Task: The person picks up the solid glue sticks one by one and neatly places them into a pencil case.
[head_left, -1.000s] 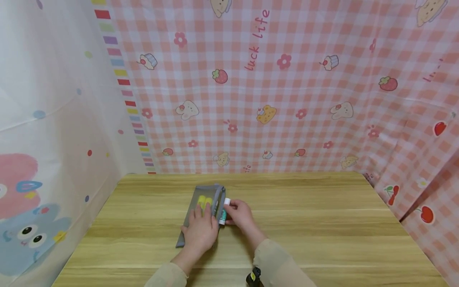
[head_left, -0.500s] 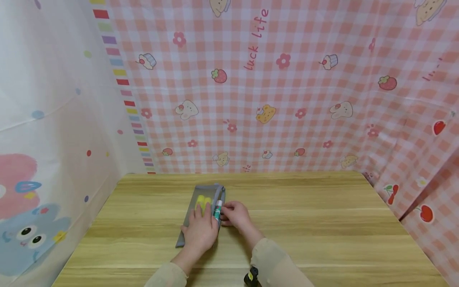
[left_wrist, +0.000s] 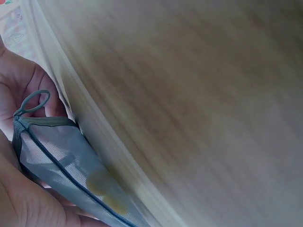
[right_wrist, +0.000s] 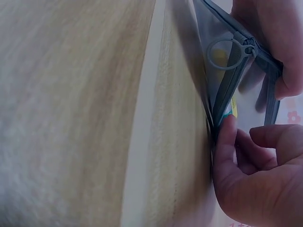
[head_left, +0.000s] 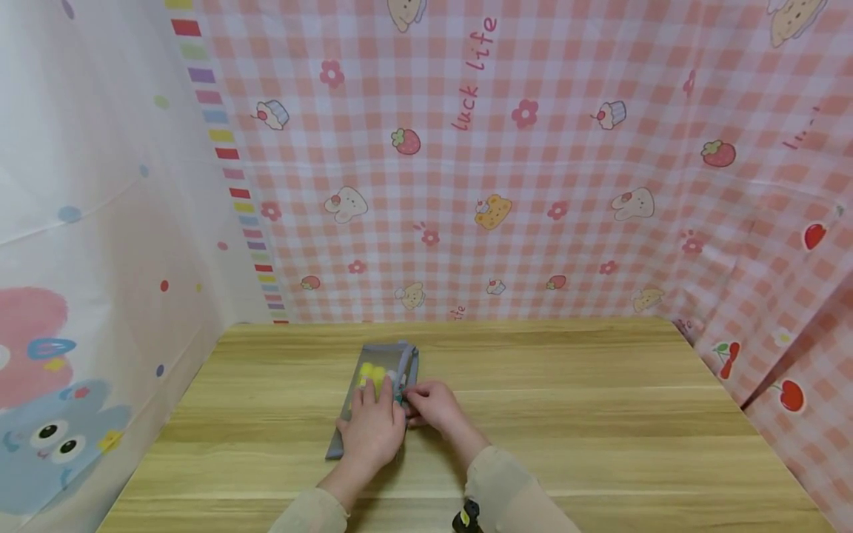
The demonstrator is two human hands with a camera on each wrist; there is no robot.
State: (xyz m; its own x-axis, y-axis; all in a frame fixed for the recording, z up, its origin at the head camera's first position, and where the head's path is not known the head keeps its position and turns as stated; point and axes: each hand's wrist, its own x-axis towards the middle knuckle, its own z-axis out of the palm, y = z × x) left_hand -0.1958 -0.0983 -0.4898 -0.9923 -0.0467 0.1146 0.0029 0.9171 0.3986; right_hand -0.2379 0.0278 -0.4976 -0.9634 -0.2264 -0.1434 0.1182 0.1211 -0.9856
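A grey mesh zip pouch [head_left: 360,363] lies on the table under my left hand [head_left: 373,429]. The left fingers stretch over its upper side, and in the right wrist view the thumb grips the edge of its open mouth. Yellow pieces [head_left: 372,372] show through the mesh. At the right-side mouth my right hand [head_left: 436,407] has its fingertips in the opening, on a small glue stick [head_left: 398,397] with a teal label. Most of the stick is hidden inside the pouch. A ring-shaped zip pull [right_wrist: 222,53] hangs at the pouch's corner.
The wood-grain table [head_left: 600,414] reaches back to a pink checked curtain [head_left: 506,163]. A white curtain [head_left: 120,222] hangs on the left. A black strap or device [head_left: 466,514] sits at the right wrist.
The right hand has moved a little left, carrying the glue stick from beside the pouch into its mouth. The yellow pieces have shifted slightly left; the left hand stays on the pouch.
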